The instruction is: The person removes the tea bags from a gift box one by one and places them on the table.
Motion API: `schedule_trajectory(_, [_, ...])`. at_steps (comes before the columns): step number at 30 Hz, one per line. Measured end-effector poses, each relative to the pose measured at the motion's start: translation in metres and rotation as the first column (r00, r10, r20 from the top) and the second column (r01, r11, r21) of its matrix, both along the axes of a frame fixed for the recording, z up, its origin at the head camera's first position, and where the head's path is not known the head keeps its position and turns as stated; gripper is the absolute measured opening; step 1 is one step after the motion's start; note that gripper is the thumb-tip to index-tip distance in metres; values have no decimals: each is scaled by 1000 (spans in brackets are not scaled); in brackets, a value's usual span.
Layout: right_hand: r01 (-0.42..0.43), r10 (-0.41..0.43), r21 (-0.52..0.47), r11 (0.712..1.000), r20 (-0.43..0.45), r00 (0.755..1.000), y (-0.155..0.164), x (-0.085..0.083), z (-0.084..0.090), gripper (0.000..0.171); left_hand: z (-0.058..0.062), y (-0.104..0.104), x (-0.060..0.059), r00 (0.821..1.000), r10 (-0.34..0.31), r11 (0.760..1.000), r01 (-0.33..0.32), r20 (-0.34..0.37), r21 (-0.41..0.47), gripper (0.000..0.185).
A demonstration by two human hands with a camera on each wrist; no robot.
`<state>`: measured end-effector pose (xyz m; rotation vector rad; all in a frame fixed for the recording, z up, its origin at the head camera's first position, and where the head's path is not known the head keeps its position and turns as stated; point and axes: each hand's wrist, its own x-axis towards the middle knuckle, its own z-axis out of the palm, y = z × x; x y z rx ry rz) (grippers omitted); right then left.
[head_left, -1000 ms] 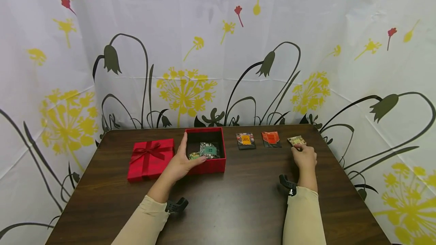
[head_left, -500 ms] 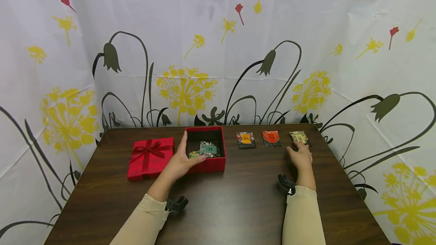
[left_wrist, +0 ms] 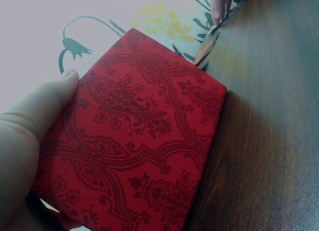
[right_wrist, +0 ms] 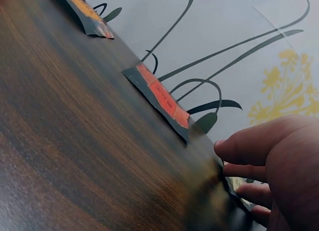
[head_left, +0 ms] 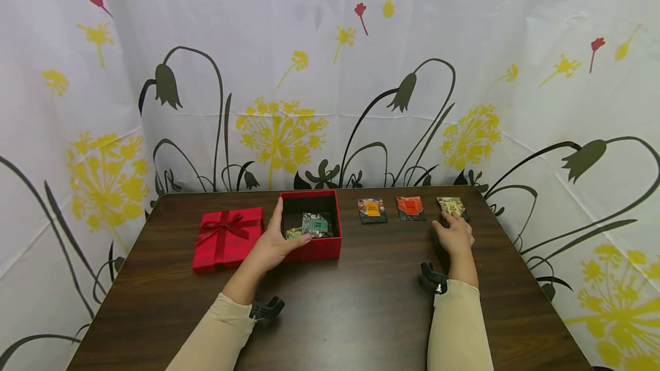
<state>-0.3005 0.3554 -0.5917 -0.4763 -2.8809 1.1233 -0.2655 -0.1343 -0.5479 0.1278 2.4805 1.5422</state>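
An open red box (head_left: 315, 249) stands at the table's back middle, with a teal packet (head_left: 315, 225) and a small green packet (head_left: 294, 234) inside. My left hand (head_left: 275, 244) grips its front left corner, thumb over the front wall and fingers along the left side. The left wrist view shows my thumb (left_wrist: 47, 99) on the patterned red wall (left_wrist: 144, 141). My right hand (head_left: 455, 235) lies flat, fingertips touching the near edge of a beige packet (head_left: 451, 205). In the right wrist view the fingers (right_wrist: 249, 146) reach over that packet, mostly hidden.
The red lid with a bow (head_left: 227, 237) lies left of the box. An orange-red packet (head_left: 410, 208) (right_wrist: 162, 99) and a dark packet with an orange label (head_left: 372, 210) (right_wrist: 87, 12) lie between box and beige packet. The dark wood table (head_left: 350, 308) meets a flowered curtain behind.
My right hand's fingers have uncurled from the beige packet's near edge and the hand has shifted slightly left. The packet lies flat in line with the others. My left hand has not moved.
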Motion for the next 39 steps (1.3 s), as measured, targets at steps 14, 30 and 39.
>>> schedule_trajectory(14, [45,-51,-74,996,-82,995,-2,0,1,58,0,0,-1,1000,0,1000,0,-10,-6,125])
schedule_trajectory(30, [35,-74,-221,975,-167,983,-1,1,11,52,2,-1,-2,1000,1,1000,-1,-7,7,126])
schedule_trajectory(39, [84,-195,-355,931,-287,938,-6,4,34,39,6,-1,-3,1000,-6,1000,7,-4,26,126])
